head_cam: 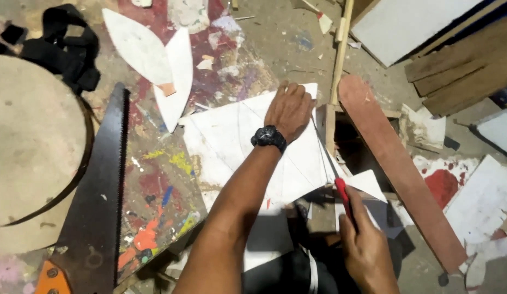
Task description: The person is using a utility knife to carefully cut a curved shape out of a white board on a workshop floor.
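Head view: the left hand [289,109] lies flat, fingers spread, pressing a white sheet [231,144] onto the paint-splattered worktop [161,190]. The right hand [368,250] has its fingers clamped on a red-handled knife [343,197] at the sheet's right edge. A handsaw [98,201] lies to the left, white leaf-shaped cutouts [155,60] beyond.
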